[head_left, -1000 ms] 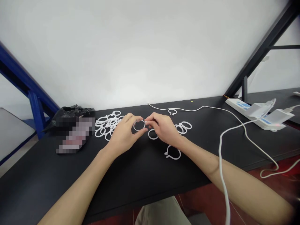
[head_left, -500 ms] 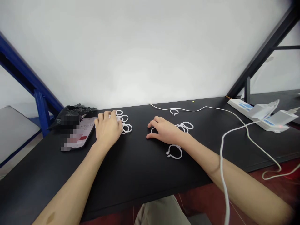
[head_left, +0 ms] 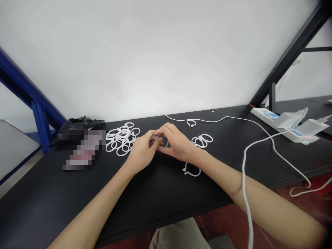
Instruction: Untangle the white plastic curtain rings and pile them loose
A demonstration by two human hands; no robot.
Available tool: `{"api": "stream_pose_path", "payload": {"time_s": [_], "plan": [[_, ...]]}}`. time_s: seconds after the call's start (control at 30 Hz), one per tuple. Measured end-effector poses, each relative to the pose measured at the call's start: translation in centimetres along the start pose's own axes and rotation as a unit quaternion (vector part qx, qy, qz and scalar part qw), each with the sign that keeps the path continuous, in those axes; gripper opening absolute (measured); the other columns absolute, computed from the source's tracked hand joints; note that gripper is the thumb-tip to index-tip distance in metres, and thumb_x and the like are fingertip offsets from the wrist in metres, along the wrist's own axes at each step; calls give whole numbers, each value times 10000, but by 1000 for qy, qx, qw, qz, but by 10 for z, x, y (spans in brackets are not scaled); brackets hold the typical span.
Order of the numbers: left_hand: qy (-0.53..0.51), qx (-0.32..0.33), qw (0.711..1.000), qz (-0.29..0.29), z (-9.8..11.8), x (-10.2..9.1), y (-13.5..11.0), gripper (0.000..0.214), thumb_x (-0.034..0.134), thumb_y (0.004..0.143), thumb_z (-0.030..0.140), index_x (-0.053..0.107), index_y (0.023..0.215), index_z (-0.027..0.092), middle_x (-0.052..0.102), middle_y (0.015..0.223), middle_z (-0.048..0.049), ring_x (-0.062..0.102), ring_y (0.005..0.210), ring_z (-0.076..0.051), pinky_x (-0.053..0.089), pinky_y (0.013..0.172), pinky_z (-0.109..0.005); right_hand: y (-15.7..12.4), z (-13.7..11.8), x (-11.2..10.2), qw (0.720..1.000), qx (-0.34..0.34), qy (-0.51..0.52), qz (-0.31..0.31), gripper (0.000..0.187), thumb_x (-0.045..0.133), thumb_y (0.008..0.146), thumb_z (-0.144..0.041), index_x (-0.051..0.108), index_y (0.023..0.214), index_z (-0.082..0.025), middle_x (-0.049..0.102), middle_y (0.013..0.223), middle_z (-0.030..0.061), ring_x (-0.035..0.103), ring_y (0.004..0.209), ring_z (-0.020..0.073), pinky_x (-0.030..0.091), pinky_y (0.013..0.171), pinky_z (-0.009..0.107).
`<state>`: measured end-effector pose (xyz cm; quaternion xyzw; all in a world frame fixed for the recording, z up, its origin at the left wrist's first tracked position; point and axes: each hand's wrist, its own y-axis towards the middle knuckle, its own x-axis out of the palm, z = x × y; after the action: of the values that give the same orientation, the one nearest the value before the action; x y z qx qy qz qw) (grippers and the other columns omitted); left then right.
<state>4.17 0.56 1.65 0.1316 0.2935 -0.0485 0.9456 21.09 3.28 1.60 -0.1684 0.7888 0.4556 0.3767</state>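
Note:
My left hand [head_left: 143,149] and my right hand [head_left: 178,142] meet over the middle of the black table. Between them is a white plastic snap ring [head_left: 166,141], partly covered by fingers. Both hands are closed on it, the left thumb and fingers pinching at its left side. Left of my left hand lies a pile of white snap rings [head_left: 121,135]. A few more white rings [head_left: 203,139] rest just beyond my right wrist. One unclasped ring [head_left: 193,170] lies nearer me, partly under the right forearm, and another ring [head_left: 191,122] sits at the back.
A phone [head_left: 84,148], blurred over, and a crumpled black plastic bag [head_left: 80,123] lie at the left. On the right, a white power strip [head_left: 275,122] holds plugged adapters. A white cable [head_left: 245,166] hangs across in front of my right forearm. A wall [head_left: 166,62] stands behind the table [head_left: 145,204].
My left hand has left the ring pile and moved right to join my right hand. Both hands now grip one ring, and the pile is uncovered.

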Motion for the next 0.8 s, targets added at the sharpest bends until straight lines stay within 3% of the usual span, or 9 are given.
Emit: {"api": "stream_pose_path", "payload": {"time_s": [0.1, 0.2, 0.4, 0.53, 0.67, 0.8], "plan": [[-133, -30, 991, 0, -1, -6, 2, 259, 555, 900, 414, 637, 1024, 202, 682, 818, -8, 614, 740, -158, 472, 714, -296, 0, -1, 0, 1000, 6, 3, 30, 339, 663, 875, -316, 536, 1160, -182, 574, 1106, 92, 529, 1031, 210, 492, 893, 356], [-195, -54, 979, 28, -1, -11, 4, 282, 595, 877, 430, 648, 984, 174, 628, 742, 9, 538, 642, -119, 440, 658, -266, -2, 1, 0, 998, 44, 18, 34, 308, 644, 894, -302, 561, 1168, -191, 617, 1059, 67, 589, 955, 177, 504, 839, 314], [-281, -76, 957, 5, -3, -11, 4, 285, 573, 889, 439, 657, 942, 172, 555, 735, 22, 507, 643, -103, 436, 670, -263, -3, 1, 0, 992, 67, 67, 80, 125, 640, 902, -306, 650, 954, -193, 682, 861, 12, 623, 739, 116, 484, 692, 233], [-150, -52, 987, 15, 0, -12, 2, 317, 532, 908, 464, 648, 1038, 200, 632, 861, -5, 541, 689, -129, 449, 696, -298, 0, -2, 0, 987, 88, 87, 101, 97, 644, 897, -288, 657, 856, -201, 691, 803, -3, 624, 725, 117, 468, 675, 229], [-24, 18, 1000, -6, 7, -12, -4, 376, 461, 941, 486, 608, 1185, 240, 649, 1139, -30, 586, 914, -172, 454, 801, -322, 1, -2, -2, 977, 131, 132, 106, 108, 603, 914, -230, 639, 817, -199, 676, 749, -23, 598, 651, 96, 453, 642, 218], [23, 38, 998, -33, 9, -10, -5, 386, 505, 915, 502, 608, 1182, 242, 660, 1053, -20, 567, 815, -162, 459, 743, -315, 2, -1, -3, 970, 160, 154, 94, 131, 579, 916, -212, 621, 793, -194, 676, 744, -22, 580, 617, 90, 451, 635, 223]]}}
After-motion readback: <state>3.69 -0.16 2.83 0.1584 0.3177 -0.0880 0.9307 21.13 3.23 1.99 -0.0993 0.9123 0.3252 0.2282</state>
